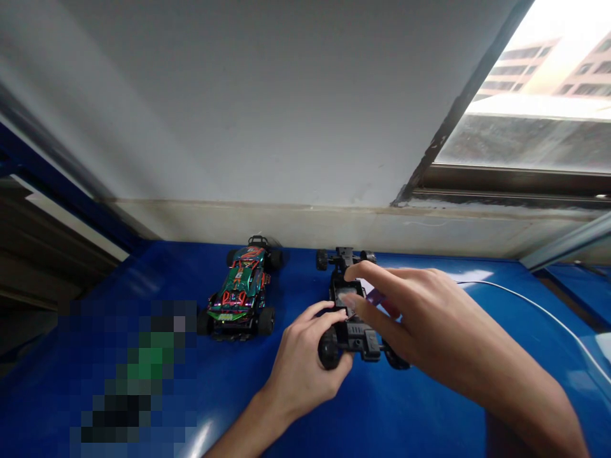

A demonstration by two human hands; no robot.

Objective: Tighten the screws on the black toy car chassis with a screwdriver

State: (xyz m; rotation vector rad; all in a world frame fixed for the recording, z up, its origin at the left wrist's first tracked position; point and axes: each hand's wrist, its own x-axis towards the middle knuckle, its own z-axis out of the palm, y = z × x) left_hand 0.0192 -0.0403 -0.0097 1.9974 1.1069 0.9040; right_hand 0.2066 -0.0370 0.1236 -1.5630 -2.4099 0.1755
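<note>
A black toy car chassis [356, 340] lies wheels-out on the blue table, its far wheels close to the wall. My left hand [310, 350] is closed on its near left side, thumb below by the wheel and fingers reaching to the middle. In the middle of the chassis is a recessed compartment [344, 296] with a greyish inside. Over it hovers my right hand [415, 312], index finger and thumb apart near the compartment. A small purple object [376, 297] shows under that palm, against the curled fingers; its kind is mostly hidden.
Left of the chassis stands a green and red toy car [238, 286] with black wheels. A blurred-out greenish patch [147, 362] covers the table's left front. A white cable [539, 302] curves along the right. Behind rises a wall [267, 127], with a window [534, 140] at right.
</note>
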